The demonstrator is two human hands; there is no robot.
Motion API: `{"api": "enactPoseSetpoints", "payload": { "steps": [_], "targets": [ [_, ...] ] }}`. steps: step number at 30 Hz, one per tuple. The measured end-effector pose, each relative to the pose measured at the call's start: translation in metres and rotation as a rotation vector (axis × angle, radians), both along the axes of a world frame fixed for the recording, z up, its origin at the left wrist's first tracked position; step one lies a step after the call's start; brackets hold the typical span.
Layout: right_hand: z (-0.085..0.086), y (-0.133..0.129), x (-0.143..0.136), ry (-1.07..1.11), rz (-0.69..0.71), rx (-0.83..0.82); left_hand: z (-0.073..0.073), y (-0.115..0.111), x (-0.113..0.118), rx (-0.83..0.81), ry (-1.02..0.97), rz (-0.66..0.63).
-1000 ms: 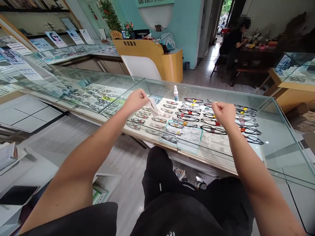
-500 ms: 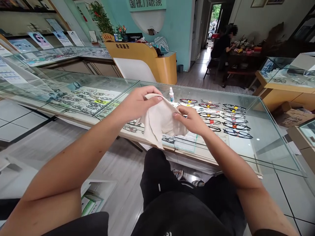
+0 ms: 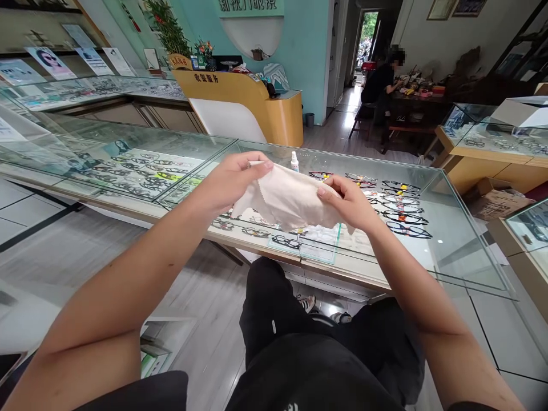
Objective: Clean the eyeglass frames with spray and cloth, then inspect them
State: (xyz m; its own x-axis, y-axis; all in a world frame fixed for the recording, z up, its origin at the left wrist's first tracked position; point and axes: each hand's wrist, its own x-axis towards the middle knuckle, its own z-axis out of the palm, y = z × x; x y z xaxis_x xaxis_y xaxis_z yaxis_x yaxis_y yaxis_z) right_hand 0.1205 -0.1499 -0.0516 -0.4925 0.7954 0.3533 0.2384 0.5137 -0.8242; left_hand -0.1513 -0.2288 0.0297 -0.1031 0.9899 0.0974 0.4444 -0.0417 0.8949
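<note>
A cream-coloured cloth (image 3: 295,197) with a zigzag-cut edge hangs stretched between my two hands, above the glass display case (image 3: 454,228). My left hand (image 3: 242,177) pinches its upper left corner between thumb and fingers. At the right end, my right hand (image 3: 345,202) grips the cloth's edge, thumb on the near side. Just behind the cloth stands a small white spray bottle (image 3: 295,162). Several eyeglass frames (image 3: 405,217) lie in rows inside the case; the cloth and my hands hide some of them.
More glasses (image 3: 145,174) fill the case section at left. Beyond stands a yellow counter (image 3: 282,117). A person (image 3: 381,83) sits at a dark table in the back right. A cardboard box (image 3: 492,200) sits at right. My knees are close to the case's front edge.
My right hand has moved right, away from my left, and the folded, drooping cloth is now spread wider between them. The camera view has shifted slightly.
</note>
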Motion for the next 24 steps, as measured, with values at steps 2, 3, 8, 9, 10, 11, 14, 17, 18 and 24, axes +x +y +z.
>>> {"api": "enactPoseSetpoints", "payload": {
  "steps": [2, 3, 8, 9, 10, 11, 14, 17, 18, 24],
  "targets": [
    [-0.007, -0.01, -0.007, -0.031, -0.182, 0.212, 0.005, -0.002, 0.01, -0.055, -0.124, -0.01],
    [-0.01, -0.018, -0.012, -0.024, -0.261, 0.331, 0.007, -0.003, 0.016, -0.067, -0.169, -0.015],
    [-0.015, -0.066, -0.049, -0.026, -0.152, 0.452, 0.015, -0.005, 0.04, -0.103, -0.19, -0.015],
    [-0.016, -0.071, -0.055, -0.027, -0.116, 0.432, 0.015, -0.006, 0.041, -0.114, -0.182, -0.021],
    [-0.016, -0.074, -0.059, -0.013, -0.083, 0.41, 0.014, -0.006, 0.041, -0.121, -0.175, -0.027],
    [-0.017, -0.075, -0.062, 0.018, -0.05, 0.381, 0.014, -0.006, 0.04, -0.127, -0.169, -0.036],
    [-0.021, -0.068, -0.06, 0.159, 0.063, 0.215, 0.013, -0.007, 0.032, -0.15, -0.13, -0.064],
    [-0.023, -0.061, -0.051, 0.243, 0.165, 0.027, 0.012, -0.006, 0.025, -0.167, -0.066, -0.063],
    [-0.023, -0.06, -0.048, 0.249, 0.192, -0.023, 0.011, -0.005, 0.024, -0.177, -0.048, -0.06],
    [-0.018, -0.058, -0.034, 0.248, 0.346, -0.198, 0.006, 0.001, 0.018, -0.243, 0.095, -0.117]
  ]
}}
